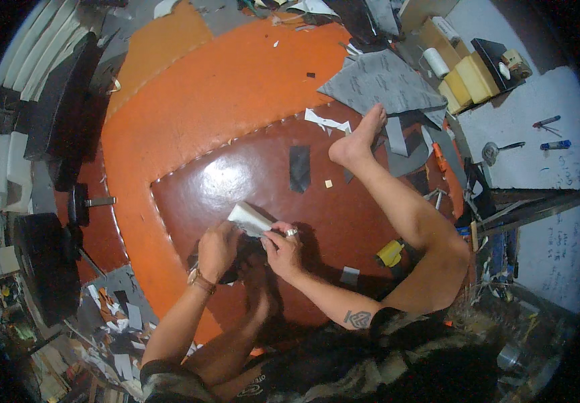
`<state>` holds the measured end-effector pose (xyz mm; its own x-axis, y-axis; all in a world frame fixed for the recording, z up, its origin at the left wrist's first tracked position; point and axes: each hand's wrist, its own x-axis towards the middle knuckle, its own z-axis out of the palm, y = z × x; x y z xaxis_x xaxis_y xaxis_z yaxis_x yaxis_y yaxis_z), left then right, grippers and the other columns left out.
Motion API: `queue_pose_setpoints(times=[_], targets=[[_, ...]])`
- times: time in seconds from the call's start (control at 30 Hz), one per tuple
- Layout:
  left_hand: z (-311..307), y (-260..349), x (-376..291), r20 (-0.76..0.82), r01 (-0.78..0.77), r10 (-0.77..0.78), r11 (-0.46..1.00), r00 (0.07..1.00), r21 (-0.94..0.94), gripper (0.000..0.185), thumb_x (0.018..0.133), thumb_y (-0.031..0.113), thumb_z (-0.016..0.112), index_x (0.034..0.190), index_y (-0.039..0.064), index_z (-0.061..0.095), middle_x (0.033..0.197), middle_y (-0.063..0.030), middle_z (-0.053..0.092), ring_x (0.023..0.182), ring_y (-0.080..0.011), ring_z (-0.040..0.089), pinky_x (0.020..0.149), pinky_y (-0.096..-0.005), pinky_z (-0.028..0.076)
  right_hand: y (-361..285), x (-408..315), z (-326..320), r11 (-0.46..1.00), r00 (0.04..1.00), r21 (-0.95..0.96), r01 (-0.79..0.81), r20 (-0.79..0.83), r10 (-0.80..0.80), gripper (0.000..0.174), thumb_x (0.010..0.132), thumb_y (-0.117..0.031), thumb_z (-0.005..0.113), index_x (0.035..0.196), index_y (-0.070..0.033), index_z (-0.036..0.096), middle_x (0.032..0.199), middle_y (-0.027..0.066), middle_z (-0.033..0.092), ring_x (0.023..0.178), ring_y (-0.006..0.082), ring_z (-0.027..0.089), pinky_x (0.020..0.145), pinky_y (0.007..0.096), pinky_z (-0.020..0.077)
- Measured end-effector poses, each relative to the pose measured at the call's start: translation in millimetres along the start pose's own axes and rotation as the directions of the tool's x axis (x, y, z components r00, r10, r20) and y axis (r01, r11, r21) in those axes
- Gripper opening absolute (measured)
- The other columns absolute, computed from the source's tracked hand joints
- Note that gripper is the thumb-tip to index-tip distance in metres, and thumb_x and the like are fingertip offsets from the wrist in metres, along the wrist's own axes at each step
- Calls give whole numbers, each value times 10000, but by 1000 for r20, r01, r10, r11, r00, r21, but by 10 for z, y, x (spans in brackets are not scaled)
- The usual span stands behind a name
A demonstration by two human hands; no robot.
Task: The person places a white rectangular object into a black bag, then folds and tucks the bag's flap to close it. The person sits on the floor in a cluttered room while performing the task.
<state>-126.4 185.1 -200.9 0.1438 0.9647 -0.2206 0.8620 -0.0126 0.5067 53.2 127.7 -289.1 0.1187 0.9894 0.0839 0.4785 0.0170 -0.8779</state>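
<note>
A small pale, block-shaped piece (255,216) with a dark grey near side is held between both hands, above the glossy brown floor covering (249,176). My left hand (218,252), below a wristwatch, pinches its near left edge. On the near right edge are the fingers of my right hand (283,248), which wears a ring. A dark object, partly hidden beneath the left hand, cannot be made out. Farther forward lie a black strip (299,169) with a pointed end and a tiny cream square (328,184).
A yellow object (389,253), perhaps a tape roll, sits near my right leg. Grey printed sheet material (385,83) lies by my foot, with an orange-handled knife (440,157) beyond. Orange covering (209,101) borders the brown. Scraps (118,312) litter the lower left.
</note>
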Motion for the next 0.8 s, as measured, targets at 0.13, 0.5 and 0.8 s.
queue_pose_setpoints(times=[0.13, 0.5, 0.8], targets=[[-22, -17, 140, -110, -196, 200, 980, 974, 44, 219, 941, 193, 685, 1075, 21, 701, 1090, -231, 698, 992, -442, 667, 836, -513, 540, 74, 121, 37, 993, 994, 43, 106, -28, -105, 153, 912, -119, 727, 1041, -39, 749, 1045, 144, 705, 979, 362, 681, 858, 434, 546], [63, -280, 634, 64, -6, 10, 998, 998, -67, 237, 921, 222, 759, 980, -7, 755, 912, -235, 741, 834, -400, 730, 759, -442, 560, 138, 313, 180, 958, 970, 162, -237, 96, 224, 133, 921, -124, 715, 1001, -20, 738, 982, 167, 749, 896, 359, 717, 808, 419, 561], [160, -359, 673, -66, -21, 18, 999, 998, -46, 128, 880, 210, 768, 939, 97, 764, 931, -145, 755, 861, -290, 733, 757, -387, 560, 184, 263, 203, 995, 995, -18, -97, -2, 97, 134, 891, -163, 776, 946, -49, 731, 953, 127, 726, 883, 324, 686, 804, 426, 549]])
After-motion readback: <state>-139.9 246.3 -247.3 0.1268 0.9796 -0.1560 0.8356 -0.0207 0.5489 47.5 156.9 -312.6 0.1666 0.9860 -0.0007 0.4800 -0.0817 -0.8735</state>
